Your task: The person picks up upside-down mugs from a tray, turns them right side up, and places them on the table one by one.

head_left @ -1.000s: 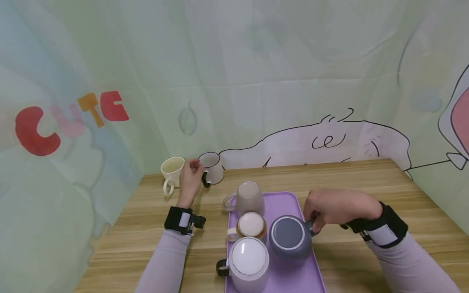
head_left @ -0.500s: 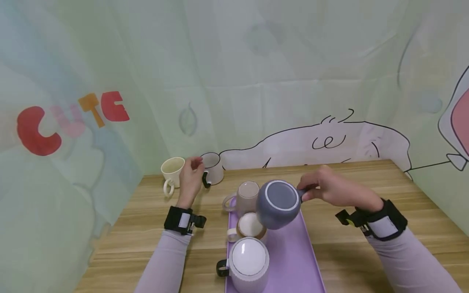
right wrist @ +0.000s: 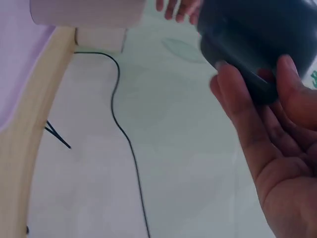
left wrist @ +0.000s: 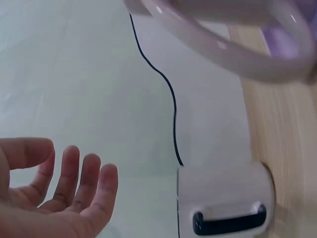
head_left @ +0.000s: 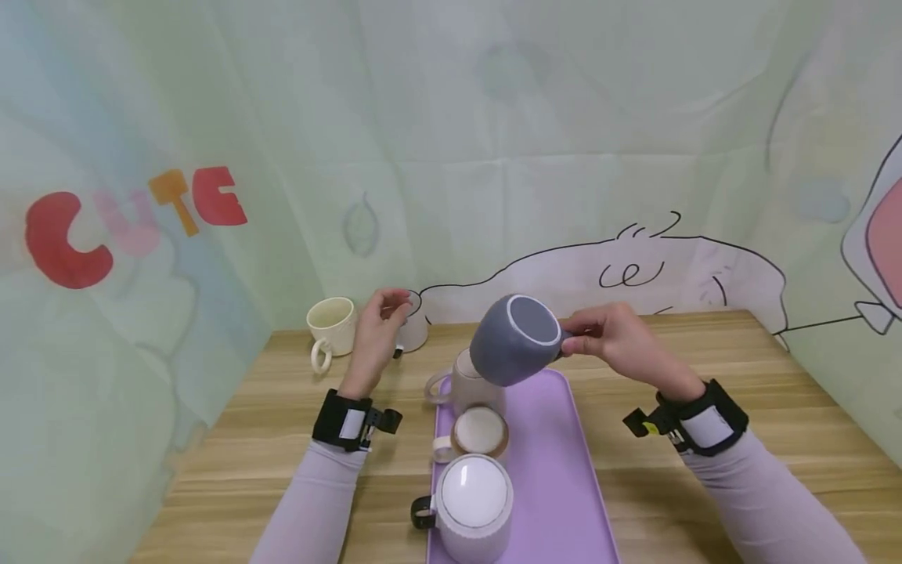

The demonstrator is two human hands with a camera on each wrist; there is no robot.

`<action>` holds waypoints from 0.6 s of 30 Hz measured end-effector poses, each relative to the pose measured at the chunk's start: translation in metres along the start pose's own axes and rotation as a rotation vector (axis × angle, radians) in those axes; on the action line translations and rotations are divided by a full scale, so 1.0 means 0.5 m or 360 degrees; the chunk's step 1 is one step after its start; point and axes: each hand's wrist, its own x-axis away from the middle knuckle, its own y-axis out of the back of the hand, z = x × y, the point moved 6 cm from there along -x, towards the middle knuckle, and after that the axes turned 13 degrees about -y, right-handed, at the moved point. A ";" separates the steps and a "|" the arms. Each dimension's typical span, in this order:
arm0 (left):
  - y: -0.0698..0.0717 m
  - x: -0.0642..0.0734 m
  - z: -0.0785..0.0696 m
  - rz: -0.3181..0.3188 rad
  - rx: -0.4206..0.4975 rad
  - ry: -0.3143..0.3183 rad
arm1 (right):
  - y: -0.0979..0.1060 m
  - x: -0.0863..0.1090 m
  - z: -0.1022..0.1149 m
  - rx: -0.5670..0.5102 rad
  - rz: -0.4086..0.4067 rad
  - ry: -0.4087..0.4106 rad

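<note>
Pinched by its handle in my right hand [head_left: 620, 341], a slate-blue mug [head_left: 503, 348] is lifted over the far part of the purple tray [head_left: 557, 486]. The mug is tilted, its base facing up and toward the right. In the right wrist view, fingers and thumb close round the dark handle [right wrist: 260, 87]. My left hand [head_left: 377, 337] holds nothing, its fingers loosely bent. It hovers between a cream mug [head_left: 333, 325] and a white mug with a dark rim and black handle [head_left: 416, 333], partly covering the latter in the head view.
Three mugs stand upside down along the tray's left side: a taupe one [head_left: 468, 395], a small pale one with a brown band [head_left: 481, 432] and a white ribbed one with a black handle [head_left: 475, 505]. A printed curtain [head_left: 493, 196] hangs behind the wooden table [head_left: 676, 439].
My right hand has lifted the slate-blue mug off the tray and carried it up, away from me and leftward, tilting it. My left hand has risen slightly and shifted right.
</note>
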 end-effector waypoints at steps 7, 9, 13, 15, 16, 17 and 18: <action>-0.051 0.005 -0.035 0.0200 0.0177 -0.0077 | -0.004 -0.023 -0.024 -0.0244 -0.0116 -0.0109; -0.061 0.006 -0.042 0.0246 0.0218 -0.0094 | -0.005 -0.029 -0.023 -0.0321 -0.0142 -0.0092; -0.079 0.009 -0.055 0.0335 0.0277 -0.0093 | -0.010 -0.041 -0.022 -0.0465 -0.0167 -0.0062; -0.090 0.011 -0.063 0.0406 0.0299 -0.0092 | -0.013 -0.045 -0.023 -0.0545 -0.0169 -0.0061; -0.097 0.012 -0.067 0.0443 0.0308 -0.0091 | -0.015 -0.047 -0.023 -0.0575 -0.0173 -0.0054; -0.104 0.014 -0.071 0.0486 0.0314 -0.0089 | -0.016 -0.048 -0.023 -0.0601 -0.0177 -0.0050; -0.112 0.016 -0.075 0.0530 0.0315 -0.0087 | -0.017 -0.049 -0.023 -0.0631 -0.0182 -0.0044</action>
